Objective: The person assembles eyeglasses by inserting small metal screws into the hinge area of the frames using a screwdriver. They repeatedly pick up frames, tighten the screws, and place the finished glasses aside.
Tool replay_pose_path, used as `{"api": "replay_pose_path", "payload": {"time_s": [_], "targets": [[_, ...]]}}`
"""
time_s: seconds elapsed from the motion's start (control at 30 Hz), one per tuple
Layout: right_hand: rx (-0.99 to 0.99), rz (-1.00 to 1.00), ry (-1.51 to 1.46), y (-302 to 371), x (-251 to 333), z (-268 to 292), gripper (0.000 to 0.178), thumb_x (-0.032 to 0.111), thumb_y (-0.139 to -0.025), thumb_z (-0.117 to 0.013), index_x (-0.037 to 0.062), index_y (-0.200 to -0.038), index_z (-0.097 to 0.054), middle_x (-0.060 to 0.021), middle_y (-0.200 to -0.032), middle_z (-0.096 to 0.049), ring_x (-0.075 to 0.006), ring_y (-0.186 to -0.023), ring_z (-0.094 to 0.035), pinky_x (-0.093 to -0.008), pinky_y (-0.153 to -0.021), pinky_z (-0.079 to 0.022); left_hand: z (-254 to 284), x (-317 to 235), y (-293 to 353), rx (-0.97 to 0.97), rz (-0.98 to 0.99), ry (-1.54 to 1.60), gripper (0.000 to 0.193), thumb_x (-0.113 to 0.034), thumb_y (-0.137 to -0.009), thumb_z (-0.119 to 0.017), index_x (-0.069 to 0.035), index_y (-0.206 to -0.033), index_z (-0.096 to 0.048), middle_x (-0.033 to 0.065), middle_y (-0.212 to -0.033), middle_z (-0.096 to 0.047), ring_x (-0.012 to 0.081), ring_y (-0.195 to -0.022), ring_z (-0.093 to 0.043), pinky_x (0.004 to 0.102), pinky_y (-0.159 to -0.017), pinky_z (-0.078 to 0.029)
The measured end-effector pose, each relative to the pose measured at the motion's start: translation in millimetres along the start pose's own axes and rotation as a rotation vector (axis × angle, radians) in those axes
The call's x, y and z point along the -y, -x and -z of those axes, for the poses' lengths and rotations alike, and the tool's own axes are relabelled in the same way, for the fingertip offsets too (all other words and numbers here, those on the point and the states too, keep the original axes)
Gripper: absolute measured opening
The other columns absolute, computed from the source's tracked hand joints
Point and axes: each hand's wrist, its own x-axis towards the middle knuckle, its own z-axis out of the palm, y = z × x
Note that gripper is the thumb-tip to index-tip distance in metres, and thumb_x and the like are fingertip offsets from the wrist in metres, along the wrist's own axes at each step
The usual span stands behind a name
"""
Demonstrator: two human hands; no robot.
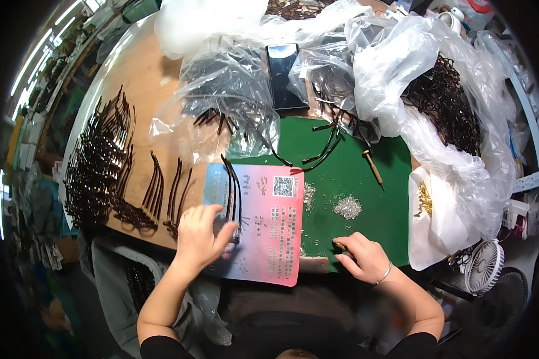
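Observation:
My left hand [199, 238] is over the left edge of a pink and blue printed mat [281, 227], thumb and fingers apart, with nothing visible between them. Just beside its fingertips lie slim, dark, curved eyeglass temples [236, 185]. On the right, my right hand [365, 258] is closed around a small tool with a brownish tip [339, 245]; the rest is hidden in the fingers. It rests on the green mat [389, 221], below a heap of tiny silvery pieces [347, 207].
Dark eyeglass frames [96, 173] crowd the table's left side, with more temples [154, 185] beside them. A brass-handled screwdriver [373, 169] lies on the green mat. Behind are a phone [285, 75] and plastic bags [221, 84]. A small fan [484, 266] stands at right.

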Motion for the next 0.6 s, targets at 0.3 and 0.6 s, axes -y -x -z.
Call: {"api": "replay_pose_path", "payload": {"time_s": [0.3,0.6], "targets": [[-0.054,0.007,-0.005,-4.6,2.3,-10.5,0.025,0.018,-0.080,-0.061,0.0067,-0.103,-0.057,-0.0081,-0.080,-0.055,-0.0229,-0.064,-0.058,-0.0317,-0.057,-0.048,-55.4,91.2,-149.6,0.141,0.382,-0.016,0.022,-0.015,-0.075,-0.060,0.001,-0.089,-0.055,0.0198,-0.088,-0.062,0.0341,-0.085,-0.060,0.0404,-0.079,-0.046],[-0.030,-0.042,-0.074,-4.9,-1.2,-2.5,0.024,0.021,-0.083,-0.059,0.0064,-0.103,-0.057,-0.0103,-0.084,-0.057,-0.0276,-0.071,-0.059,-0.0346,-0.062,-0.049,40.2,2.0,-110.2,0.229,0.450,0.861,0.015,-0.006,-0.079,-0.062,0.001,-0.091,-0.058,-0.0013,-0.070,-0.053,0.0044,-0.058,-0.047,0.0181,-0.052,-0.037]]}}
